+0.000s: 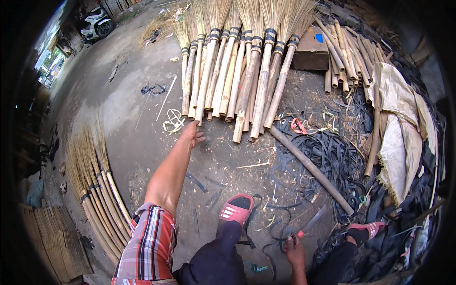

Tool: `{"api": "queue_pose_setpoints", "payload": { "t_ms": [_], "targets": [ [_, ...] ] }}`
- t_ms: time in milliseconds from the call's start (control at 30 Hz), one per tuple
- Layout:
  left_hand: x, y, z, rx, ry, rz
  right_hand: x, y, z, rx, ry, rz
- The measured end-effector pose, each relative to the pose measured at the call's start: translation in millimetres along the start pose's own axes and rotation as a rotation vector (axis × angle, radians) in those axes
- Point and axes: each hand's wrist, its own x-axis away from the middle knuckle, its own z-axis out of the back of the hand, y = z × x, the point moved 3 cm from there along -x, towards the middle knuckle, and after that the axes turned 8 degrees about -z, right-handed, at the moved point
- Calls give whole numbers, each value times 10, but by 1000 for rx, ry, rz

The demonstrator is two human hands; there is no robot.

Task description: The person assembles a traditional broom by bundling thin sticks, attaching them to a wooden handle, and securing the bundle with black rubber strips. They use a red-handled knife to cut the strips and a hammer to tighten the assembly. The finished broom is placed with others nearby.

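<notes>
A row of several brooms (223, 80) with bamboo handles and black-banded bristles lies on the ground ahead. My left hand (192, 134) reaches out to the lower ends of the leftmost handles. Its fingers are apart and hold nothing; whether the hand touches a handle end I cannot tell. Low in the view, beside my right foot, my right hand (294, 251) is closed around the orange-red handle of a knife (314, 217). The knife's blade points up and to the right, away from the brooms.
More brooms (104, 204) lie at left. A cardboard box (311, 50) and stacked bamboo poles (349, 57) are at far right, with a cloth sack (399, 128) nearer. One pole (311, 168) lies slanted across tangled black strips (332, 152). A motorbike (97, 23) stands far left.
</notes>
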Motion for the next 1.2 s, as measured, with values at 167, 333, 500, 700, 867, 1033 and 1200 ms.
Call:
{"api": "queue_pose_setpoints", "payload": {
  "t_ms": [167,333,500,700,867,1033,1200],
  "targets": [
    [20,-88,-29,81,-99,-73,39,90,-21,107,22,21],
    [78,49,-125,-84,-196,-96,98,-74,-27,193,5,48],
    [246,-202,-85,-321,-98,-141,286,-471,182,243,-6,126],
    [1341,-1430,174,-437,-295,38,1034,-982,1128,210,266,275],
    [2267,-1771,266,-527,-578,80,1944,-540,1909,0,635,277],
    [2565,-1024,-75,-697,-584,70,2513,938,2158,-371,977,33],
    [3248,-6,-1032,-901,-757,-302,2550,2558,1667,-880,1081,-317]
  ]
}}
